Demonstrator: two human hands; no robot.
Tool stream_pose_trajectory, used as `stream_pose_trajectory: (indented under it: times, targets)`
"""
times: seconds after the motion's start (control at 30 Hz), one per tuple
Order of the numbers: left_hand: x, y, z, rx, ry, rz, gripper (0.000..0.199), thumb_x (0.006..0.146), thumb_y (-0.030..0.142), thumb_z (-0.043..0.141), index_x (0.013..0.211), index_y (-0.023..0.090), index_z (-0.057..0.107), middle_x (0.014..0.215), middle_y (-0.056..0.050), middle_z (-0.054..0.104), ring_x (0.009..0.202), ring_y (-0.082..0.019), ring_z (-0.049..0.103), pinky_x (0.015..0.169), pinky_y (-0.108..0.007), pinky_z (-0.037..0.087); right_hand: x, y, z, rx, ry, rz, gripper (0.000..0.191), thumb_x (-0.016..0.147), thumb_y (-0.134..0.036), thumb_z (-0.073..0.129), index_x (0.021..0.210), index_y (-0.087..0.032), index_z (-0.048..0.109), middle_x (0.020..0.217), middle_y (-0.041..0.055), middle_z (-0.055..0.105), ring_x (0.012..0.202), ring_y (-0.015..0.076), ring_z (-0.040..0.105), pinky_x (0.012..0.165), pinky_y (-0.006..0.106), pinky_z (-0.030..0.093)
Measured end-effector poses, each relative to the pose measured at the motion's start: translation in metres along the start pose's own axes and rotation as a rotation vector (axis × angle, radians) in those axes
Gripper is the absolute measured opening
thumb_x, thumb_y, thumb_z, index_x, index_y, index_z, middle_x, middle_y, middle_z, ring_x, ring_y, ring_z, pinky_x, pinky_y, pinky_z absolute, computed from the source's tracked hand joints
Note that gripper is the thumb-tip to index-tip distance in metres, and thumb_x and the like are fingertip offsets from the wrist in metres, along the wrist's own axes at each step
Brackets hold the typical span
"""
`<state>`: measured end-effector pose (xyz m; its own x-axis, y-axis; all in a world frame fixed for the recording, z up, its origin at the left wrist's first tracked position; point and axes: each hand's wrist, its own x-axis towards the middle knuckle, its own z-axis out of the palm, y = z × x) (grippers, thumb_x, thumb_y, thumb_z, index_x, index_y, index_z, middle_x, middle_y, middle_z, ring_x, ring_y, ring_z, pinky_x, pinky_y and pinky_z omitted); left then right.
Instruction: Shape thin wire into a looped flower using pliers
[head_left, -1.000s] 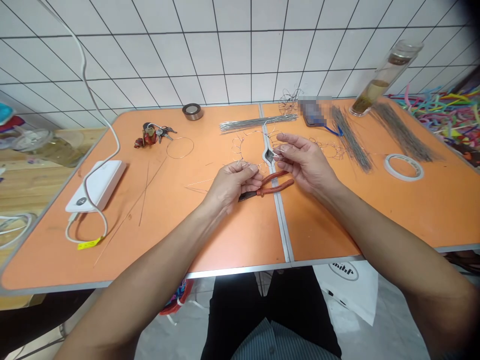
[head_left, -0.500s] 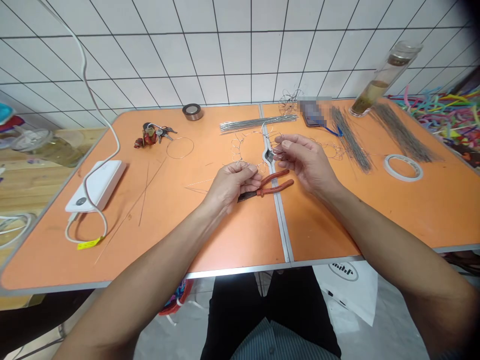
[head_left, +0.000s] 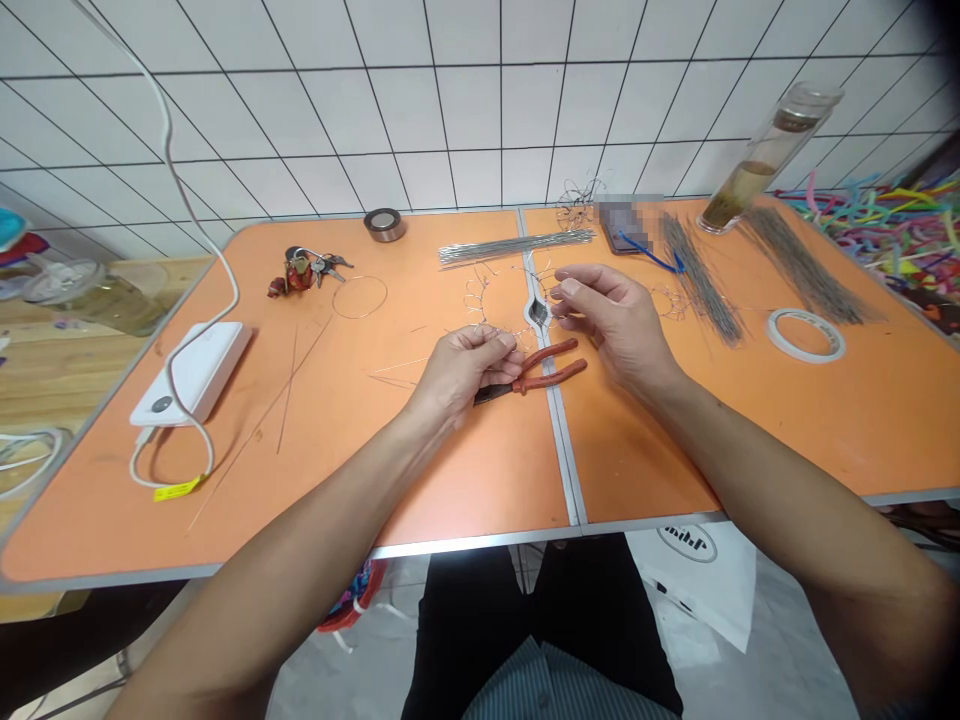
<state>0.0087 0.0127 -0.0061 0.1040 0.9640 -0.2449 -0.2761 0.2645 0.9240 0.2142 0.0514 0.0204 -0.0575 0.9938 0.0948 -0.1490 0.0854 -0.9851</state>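
Observation:
A thin wire ring with small bent loops [head_left: 477,292] is held up over the middle of the orange table. My left hand [head_left: 474,365] is closed on its lower left part, thumb against fingers. My right hand [head_left: 609,315] pinches the ring's right side; the fingertips partly hide the wire there. Red-handled pliers [head_left: 551,366] lie just below, their dark jaws beside my left fingers. Behind the ring lies a bundle of straight wires [head_left: 514,247]. A plain wire circle [head_left: 360,297] rests to the left.
Keys [head_left: 322,265], a tape roll [head_left: 384,224] and a white power bank with cable [head_left: 191,373] are on the left. At right are a phone [head_left: 619,228], wire bundles [head_left: 701,280], a white ring [head_left: 806,335] and a glass bottle [head_left: 761,165].
My right fingers have shifted slightly, and the wire loops near them have turned a little. My left hand keeps its place.

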Motion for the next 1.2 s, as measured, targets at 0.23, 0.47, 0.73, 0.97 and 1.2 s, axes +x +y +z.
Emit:
stream_pose_trajectory:
  times: [0.23, 0.47, 0.73, 0.97, 1.2]
  targets:
    - [-0.001, 0.000, 0.001, 0.055, -0.018, 0.003, 0.028, 0.078, 0.037, 0.093, 0.081, 0.014, 0.077, 0.081, -0.007, 0.081, 0.066, -0.011, 0.073, 0.069, -0.021, 0.062, 0.001, -0.001, -0.002, -0.044, 0.034, -0.038, 0.024, 0.084, -0.044, 0.091, 0.093, -0.025, 0.079, 0.096, 0.0007, 0.078, 0.086, 0.0141, 0.073, 0.073, 0.023, 0.060]
    - [-0.003, 0.001, 0.001, 0.142, -0.117, 0.032, 0.025, 0.082, 0.035, 0.090, 0.079, 0.014, 0.077, 0.082, -0.007, 0.080, 0.069, -0.012, 0.074, 0.074, -0.025, 0.063, 0.003, -0.001, -0.003, 0.002, 0.032, -0.041, 0.026, 0.082, -0.042, 0.094, 0.089, -0.023, 0.078, 0.090, 0.0008, 0.077, 0.076, 0.0114, 0.070, 0.065, 0.021, 0.058]
    - [-0.004, 0.008, -0.001, 0.082, -0.070, 0.073, 0.039, 0.075, 0.043, 0.097, 0.089, 0.018, 0.071, 0.086, -0.001, 0.077, 0.073, -0.012, 0.074, 0.080, -0.028, 0.064, 0.001, -0.002, -0.002, -0.008, 0.030, -0.042, 0.028, 0.080, -0.042, 0.096, 0.087, -0.022, 0.077, 0.086, 0.0014, 0.076, 0.075, 0.0121, 0.070, 0.061, 0.021, 0.057]
    - [-0.005, 0.015, -0.002, 0.152, -0.057, 0.063, 0.033, 0.078, 0.044, 0.094, 0.081, 0.017, 0.075, 0.084, -0.006, 0.079, 0.076, -0.014, 0.075, 0.079, -0.027, 0.062, -0.001, -0.004, 0.000, -0.039, 0.023, -0.022, 0.030, 0.080, -0.042, 0.096, 0.088, -0.022, 0.076, 0.085, 0.0021, 0.074, 0.074, 0.0138, 0.069, 0.062, 0.025, 0.057]
    - [-0.009, 0.014, 0.000, 0.305, -0.139, 0.125, 0.030, 0.085, 0.042, 0.086, 0.074, 0.017, 0.075, 0.077, -0.007, 0.076, 0.068, -0.014, 0.069, 0.072, -0.028, 0.057, -0.002, -0.002, 0.000, -0.072, -0.059, -0.044, 0.037, 0.079, -0.050, 0.097, 0.086, -0.023, 0.073, 0.082, 0.0017, 0.072, 0.071, 0.0151, 0.067, 0.059, 0.027, 0.055]
